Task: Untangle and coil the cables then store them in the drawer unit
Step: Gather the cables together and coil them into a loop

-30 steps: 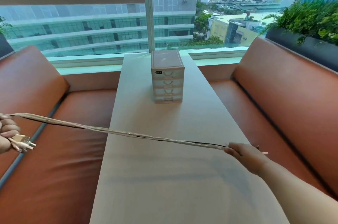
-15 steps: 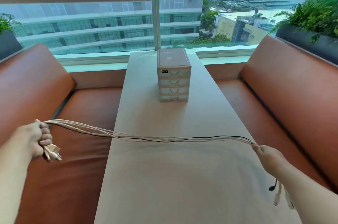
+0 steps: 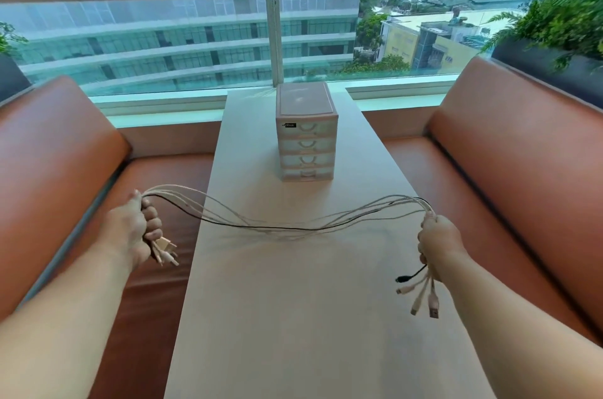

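A bundle of several white cables and one black cable (image 3: 280,225) sags across the pale table (image 3: 313,317), its middle touching the top. My left hand (image 3: 133,229) grips one end over the left bench, with plugs sticking out below the fist. My right hand (image 3: 437,240) grips the other end at the table's right edge, and several connectors dangle under it. The small drawer unit (image 3: 306,134) stands at the far middle of the table with all its drawers closed.
Brown padded benches (image 3: 58,170) run along both sides of the table, the right bench (image 3: 509,163) close to my right arm. A window with a sill lies behind the drawer unit. Planters with green plants (image 3: 567,17) sit above the bench backs.
Both hands have come closer together, so the cables went from taut to slack and now droop onto the table. The right hand's connector ends have come into view.
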A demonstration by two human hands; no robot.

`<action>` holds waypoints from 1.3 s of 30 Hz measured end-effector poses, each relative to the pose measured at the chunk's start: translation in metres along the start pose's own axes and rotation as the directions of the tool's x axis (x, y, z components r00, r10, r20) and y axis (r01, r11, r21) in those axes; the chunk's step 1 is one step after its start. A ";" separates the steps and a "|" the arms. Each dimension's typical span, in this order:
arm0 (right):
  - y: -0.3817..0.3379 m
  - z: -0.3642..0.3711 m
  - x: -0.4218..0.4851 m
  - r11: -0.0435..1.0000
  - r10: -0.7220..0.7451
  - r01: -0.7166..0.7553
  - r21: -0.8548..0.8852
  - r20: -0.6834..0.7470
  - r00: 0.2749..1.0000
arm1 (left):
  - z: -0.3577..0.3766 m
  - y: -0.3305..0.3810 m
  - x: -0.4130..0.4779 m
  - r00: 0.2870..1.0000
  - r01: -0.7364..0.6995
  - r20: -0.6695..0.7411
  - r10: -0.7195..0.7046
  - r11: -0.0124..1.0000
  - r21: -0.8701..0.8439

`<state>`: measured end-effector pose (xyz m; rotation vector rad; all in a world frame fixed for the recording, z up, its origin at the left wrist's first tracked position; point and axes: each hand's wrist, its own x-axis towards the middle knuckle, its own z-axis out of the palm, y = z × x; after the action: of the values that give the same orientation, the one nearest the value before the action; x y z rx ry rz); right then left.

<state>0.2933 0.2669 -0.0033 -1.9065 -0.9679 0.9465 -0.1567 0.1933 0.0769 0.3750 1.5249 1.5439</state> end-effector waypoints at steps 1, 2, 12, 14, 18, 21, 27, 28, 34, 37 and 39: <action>0.005 0.004 -0.001 1.000 0.020 -0.020 -0.019 -0.001 1.000 | 0.003 -0.011 -0.003 1.000 0.023 0.006 -0.024 1.000 0.016; 0.012 0.008 0.000 0.997 0.029 -0.028 -0.067 0.014 0.999 | 0.004 -0.024 -0.006 0.998 0.057 0.018 -0.058 0.998 0.031; 0.084 0.029 -0.044 0.903 0.311 -0.228 -0.365 0.187 0.932 | -0.012 -0.125 -0.046 0.927 0.369 -0.032 -0.373 0.896 0.248; 0.082 0.024 -0.048 0.875 0.255 -0.131 -0.467 0.213 0.943 | -0.013 -0.126 -0.054 0.919 0.390 -0.030 -0.393 0.897 0.208; 0.087 0.019 -0.047 0.897 0.287 -0.189 -0.400 0.203 0.936 | -0.017 -0.134 -0.070 0.896 0.444 -0.050 -0.442 0.894 0.058; 0.088 0.012 -0.048 0.901 0.286 -0.214 -0.378 0.144 0.947 | -0.020 -0.150 -0.077 0.883 0.458 -0.102 -0.458 0.889 -0.032; 0.080 0.002 -0.066 0.795 0.224 -0.062 -0.604 0.198 0.954 | -0.028 -0.171 -0.085 0.859 0.495 -0.107 -0.501 0.866 -0.074; 0.080 0.000 -0.067 0.780 0.202 -0.039 -0.625 0.193 0.960 | -0.031 -0.172 -0.085 0.857 0.500 -0.108 -0.504 0.864 -0.060; 0.081 -0.008 -0.072 0.740 0.022 0.056 -0.670 0.108 0.994 | -0.044 -0.169 -0.094 0.876 0.479 -0.073 -0.476 0.878 0.024; 0.082 -0.007 -0.088 0.742 -0.064 0.117 -0.660 0.105 0.992 | -0.052 -0.166 -0.098 0.868 0.495 -0.057 -0.493 0.869 0.015; 0.087 -0.006 -0.098 0.706 0.012 0.092 -0.702 0.142 0.990 | -0.056 -0.165 -0.100 0.857 0.514 -0.051 -0.513 0.858 -0.007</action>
<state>0.2802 0.1458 -0.0510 -2.4516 -1.6281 0.7284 -0.0820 0.0536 -0.0467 -0.0757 1.5130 1.1266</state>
